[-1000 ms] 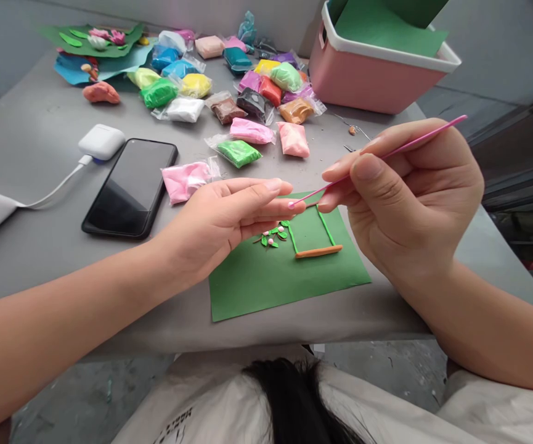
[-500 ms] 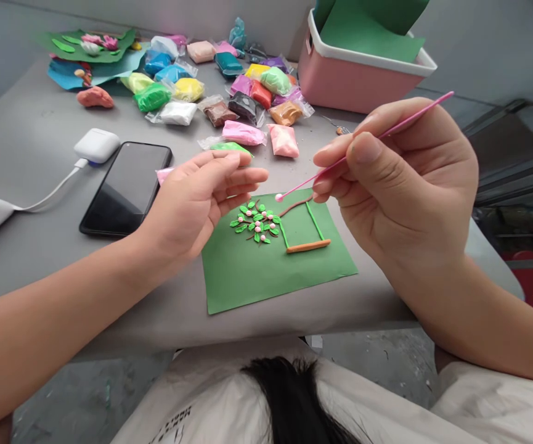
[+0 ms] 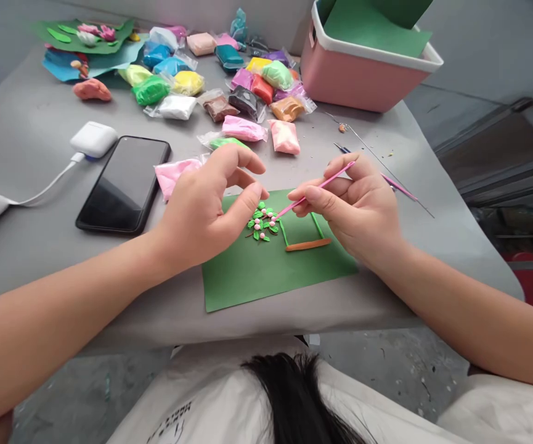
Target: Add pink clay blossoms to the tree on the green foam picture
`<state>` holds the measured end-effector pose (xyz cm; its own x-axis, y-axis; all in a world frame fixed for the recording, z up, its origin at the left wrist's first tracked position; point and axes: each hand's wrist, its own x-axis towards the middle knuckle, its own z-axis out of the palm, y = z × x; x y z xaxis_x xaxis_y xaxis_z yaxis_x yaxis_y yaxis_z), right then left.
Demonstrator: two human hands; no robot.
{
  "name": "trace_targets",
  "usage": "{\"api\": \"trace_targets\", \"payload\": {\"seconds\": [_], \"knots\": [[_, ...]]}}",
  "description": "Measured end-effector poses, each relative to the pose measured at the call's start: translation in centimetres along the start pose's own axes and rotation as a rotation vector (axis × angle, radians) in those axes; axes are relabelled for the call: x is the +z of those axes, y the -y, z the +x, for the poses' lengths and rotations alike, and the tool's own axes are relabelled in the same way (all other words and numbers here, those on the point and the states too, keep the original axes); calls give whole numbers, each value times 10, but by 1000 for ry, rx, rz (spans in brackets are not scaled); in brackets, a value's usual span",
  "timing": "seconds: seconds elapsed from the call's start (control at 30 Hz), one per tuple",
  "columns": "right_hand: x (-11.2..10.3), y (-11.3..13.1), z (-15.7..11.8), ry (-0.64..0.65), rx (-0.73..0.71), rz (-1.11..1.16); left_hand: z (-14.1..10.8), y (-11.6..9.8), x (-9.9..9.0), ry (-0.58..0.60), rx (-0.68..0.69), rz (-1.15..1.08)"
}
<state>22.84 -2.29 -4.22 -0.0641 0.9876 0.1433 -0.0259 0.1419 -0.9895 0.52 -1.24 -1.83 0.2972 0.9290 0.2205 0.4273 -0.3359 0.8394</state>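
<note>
In the head view, the right hand [image 3: 358, 206] gripped a pink stick [image 3: 289, 208] in its fingers, its tip at the little tree [image 3: 257, 227] on green paper [image 3: 270, 271]. The left hand [image 3: 208, 213], fingers loosely curled and holding nothing, hovered beside the tree.

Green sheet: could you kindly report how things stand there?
Right hand gripping pink stick, tip by green leaves. Left hand open, hiding part of green sheet.
</note>
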Motion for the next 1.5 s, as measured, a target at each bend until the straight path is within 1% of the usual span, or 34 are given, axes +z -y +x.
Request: {"api": "trace_targets", "payload": {"seconds": [0.1, 0.23, 0.43, 0.6, 0.77, 1.07, 1.17, 1.33, 1.5], "knots": [[-1, -4, 0, 10, 9, -22, 1, 2, 1, 33, 27, 40], [0, -4, -1, 33, 39, -36, 1, 3, 2, 78, 30, 58], [1, -2, -3, 52, 41, -46, 2, 1, 2, 100, 22, 63], [-2, -2, -3, 66, 54, -86, 3, 2, 2, 126, 43, 68], [-2, -4, -1, 82, 67, -56, 3, 2, 2, 146, 44, 96], [-2, -7, 0, 85, 102, -45, 3, 5, 2, 162, 51, 68], [-2, -8, 0, 79, 106, -39, 3, 6, 2, 172, 74, 91], [-1, -8, 0, 78, 114, -17, 4, 8, 2, 200, 121, 146], [-1, -8, 0, 79, 123, -23, 5, 9, 3, 251, 126, 153]]}}
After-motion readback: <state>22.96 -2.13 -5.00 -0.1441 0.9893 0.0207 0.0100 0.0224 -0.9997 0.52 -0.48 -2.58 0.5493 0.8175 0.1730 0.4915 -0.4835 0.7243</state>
